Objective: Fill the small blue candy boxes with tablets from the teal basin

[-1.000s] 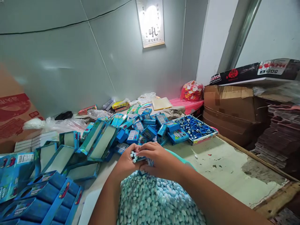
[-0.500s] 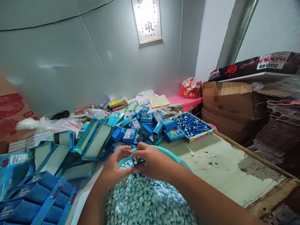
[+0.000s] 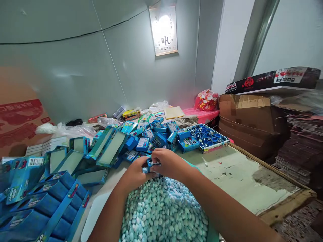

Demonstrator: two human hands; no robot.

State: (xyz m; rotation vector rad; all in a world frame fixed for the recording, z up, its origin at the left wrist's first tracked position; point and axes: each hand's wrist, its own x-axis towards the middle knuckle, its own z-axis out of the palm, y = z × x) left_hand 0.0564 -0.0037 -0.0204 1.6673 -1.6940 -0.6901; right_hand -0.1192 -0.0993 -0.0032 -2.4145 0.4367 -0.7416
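Both my hands meet over a teal basin [image 3: 193, 166] heaped with small, pale blue-green oval pieces [image 3: 164, 208] that look like candies. Between them is a small blue box [image 3: 151, 162], partly covered by my fingers. My left hand [image 3: 136, 173] grips its near left side, thumb below. From the right, my right hand [image 3: 171, 164] has its fingers bent over the top of the box. Just beyond the hands lies a pile of small blue printed boxes [image 3: 142, 144].
At left stand blue display cartons [image 3: 42, 201] and open blue trays [image 3: 69, 162]. A shallow box of round blue caps [image 3: 209, 136] sits behind right on the worn table [image 3: 234, 171]. Brown cardboard boxes [image 3: 244, 117] stack up beyond the right edge.
The view has shifted, so the surroundings sit lower and further right. My hands stay together over the basin, and the small box between them shows more of its blue side.
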